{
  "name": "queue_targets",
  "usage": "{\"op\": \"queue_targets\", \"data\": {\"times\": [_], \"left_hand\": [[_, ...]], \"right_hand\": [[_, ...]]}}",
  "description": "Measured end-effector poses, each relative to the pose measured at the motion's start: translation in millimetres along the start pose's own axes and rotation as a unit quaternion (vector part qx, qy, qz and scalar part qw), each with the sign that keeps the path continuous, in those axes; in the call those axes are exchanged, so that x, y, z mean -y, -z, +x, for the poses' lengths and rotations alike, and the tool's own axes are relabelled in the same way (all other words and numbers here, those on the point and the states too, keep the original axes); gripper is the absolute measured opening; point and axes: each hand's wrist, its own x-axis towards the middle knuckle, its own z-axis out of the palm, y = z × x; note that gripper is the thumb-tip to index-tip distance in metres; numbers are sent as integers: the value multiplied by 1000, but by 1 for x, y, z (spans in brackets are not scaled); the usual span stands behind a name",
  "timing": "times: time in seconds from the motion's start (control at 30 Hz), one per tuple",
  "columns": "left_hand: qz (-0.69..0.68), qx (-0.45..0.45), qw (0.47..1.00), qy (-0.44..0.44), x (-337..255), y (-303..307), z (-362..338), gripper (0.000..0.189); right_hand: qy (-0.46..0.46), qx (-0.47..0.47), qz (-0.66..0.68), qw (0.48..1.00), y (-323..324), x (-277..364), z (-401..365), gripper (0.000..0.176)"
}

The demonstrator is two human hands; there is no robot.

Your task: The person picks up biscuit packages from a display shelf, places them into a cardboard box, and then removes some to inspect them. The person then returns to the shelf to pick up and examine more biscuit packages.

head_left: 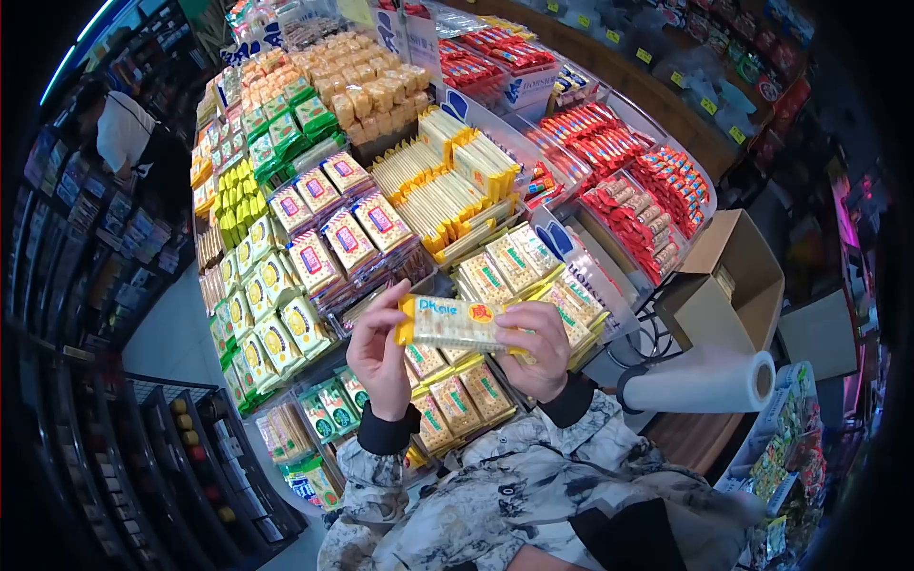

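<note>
A packet of crackers [455, 322] in clear film with yellow ends is held up level in front of my chest, blue lettering and an orange round mark facing up. My left hand [379, 350] pinches its left yellow end. Around the right end, the fingers of my right hand [536, 347] are closed, covering part of that end. Just below and behind are yellow-edged cracker packs [457, 404] lying in rows. Beyond the packet stand upright rows of similar slim yellow-ended packets [443, 195].
Around me the display holds yellow-and-white packs [276, 343], red-wrapped snacks [595, 133] and orange-toned packs [371, 81]. An open cardboard box [728, 276] and a roll of clear film [705, 383] are at right. A person [124, 128] stands by the shelves at far left.
</note>
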Motion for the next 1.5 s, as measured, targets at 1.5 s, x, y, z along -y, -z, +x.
{"op": "queue_targets", "data": {"times": [1.5], "left_hand": [[12, 4, 959, 284, 66, 19, -8, 22]], "right_hand": [[-98, 79, -376, 918, -187, -239, 162, 20]]}}
